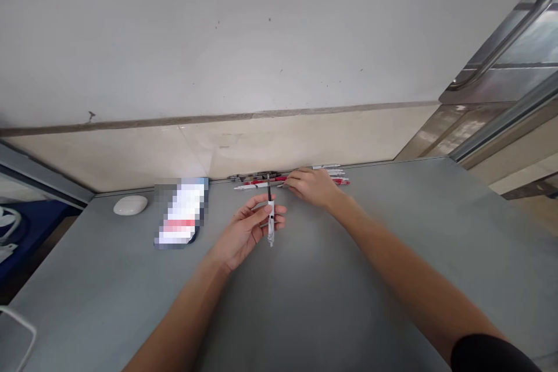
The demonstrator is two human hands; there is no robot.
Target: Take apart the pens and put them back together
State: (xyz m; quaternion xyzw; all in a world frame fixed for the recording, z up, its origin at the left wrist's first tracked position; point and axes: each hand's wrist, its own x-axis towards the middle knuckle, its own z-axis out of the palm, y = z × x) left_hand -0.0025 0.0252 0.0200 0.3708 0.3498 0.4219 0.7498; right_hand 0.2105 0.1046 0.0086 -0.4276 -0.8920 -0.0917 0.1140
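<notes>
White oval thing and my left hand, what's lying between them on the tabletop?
In the head view, what looks like a phone, blurred by pixelation, lies on the grey tabletop between the white oval object and your left hand holding a pen.

The left hand (244, 233) pinches a pen (271, 224) by its white barrel, black end toward the wall (270, 145). The right hand (313, 187) reaches into more pens (253, 186) lying along the table's (305, 279) back edge, right of a pixelated phone (181, 215) and a white oval object (130, 205).

Black-and-white pen (271, 224), held, other pens (281, 178) lying beyond
</notes>
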